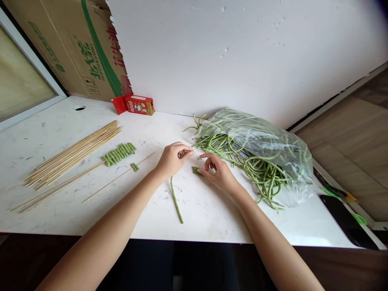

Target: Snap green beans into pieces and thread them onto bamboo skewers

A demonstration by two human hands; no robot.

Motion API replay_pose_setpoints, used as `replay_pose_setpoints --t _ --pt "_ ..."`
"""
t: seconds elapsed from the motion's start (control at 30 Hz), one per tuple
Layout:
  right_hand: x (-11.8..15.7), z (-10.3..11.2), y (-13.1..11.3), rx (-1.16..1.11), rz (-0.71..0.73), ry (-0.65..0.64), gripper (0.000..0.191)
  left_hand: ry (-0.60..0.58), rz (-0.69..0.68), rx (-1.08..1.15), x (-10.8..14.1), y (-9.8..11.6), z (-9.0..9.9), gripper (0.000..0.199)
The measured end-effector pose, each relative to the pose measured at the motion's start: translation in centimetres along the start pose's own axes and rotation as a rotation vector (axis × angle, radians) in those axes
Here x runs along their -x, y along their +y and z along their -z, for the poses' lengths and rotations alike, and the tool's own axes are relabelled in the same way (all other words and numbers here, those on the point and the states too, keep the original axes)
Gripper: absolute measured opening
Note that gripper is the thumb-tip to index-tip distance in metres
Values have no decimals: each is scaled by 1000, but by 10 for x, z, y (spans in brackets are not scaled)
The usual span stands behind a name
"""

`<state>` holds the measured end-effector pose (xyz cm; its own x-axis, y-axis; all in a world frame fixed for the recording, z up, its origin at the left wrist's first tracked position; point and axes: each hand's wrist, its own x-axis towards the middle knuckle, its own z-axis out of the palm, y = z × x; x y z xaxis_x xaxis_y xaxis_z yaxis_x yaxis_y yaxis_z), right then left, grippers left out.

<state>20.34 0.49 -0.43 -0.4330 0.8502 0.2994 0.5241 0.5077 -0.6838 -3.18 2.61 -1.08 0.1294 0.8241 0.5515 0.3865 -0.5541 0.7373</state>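
The left hand point(174, 159) is closed, thumb against fingertips, around a long green bean point(176, 200); the bean's free length trails from below the hand toward the front edge of the worktop point(209, 220), stopping short of it. The right hand point(221, 174) is just beside it, other fingers curled, thumb and forefinger parted with nothing between them. A small stack of cut bean pieces point(195, 171) lies at the right thumb's tip; whether they touch, I cannot tell. Toward the worktop's right edge, just beyond the right hand, more long beans point(271, 176) spill from a clear plastic bag point(257, 129). Toward the left edge lie a thin skewer point(113, 180) carrying short pieces point(134, 167), threaded bean rows point(119, 154) and a skewer bundle point(75, 154).
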Motion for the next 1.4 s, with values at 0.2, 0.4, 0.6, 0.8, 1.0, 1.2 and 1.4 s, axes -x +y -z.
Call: replay_pose_setpoints --t 0.2,0.4,0.6,0.8,1.0,1.2,1.4 --pt "-6 1 -3 -149 -158 168 36 -118 33 78 2 1 -3 15" --pt "-7 -4 -9 -269 -158 84 41 -115 46 143 7 9 -11 26" --pt "-3 -7 -9 -427 -149 24 36 -159 28 173 10 17 -15 21" --pt "-6 -2 -6 -421 -165 124 38 -126 68 177 11 17 -15 34" --pt "-6 3 2 -458 -233 246 36 -58 37 135 8 19 -11 21" --pt "-5 0 3 -441 -152 218 33 -85 -7 117 7 21 -10 16" --pt "-3 -2 -1 -419 -128 186 29 -108 -43 91 6 22 -8 14"
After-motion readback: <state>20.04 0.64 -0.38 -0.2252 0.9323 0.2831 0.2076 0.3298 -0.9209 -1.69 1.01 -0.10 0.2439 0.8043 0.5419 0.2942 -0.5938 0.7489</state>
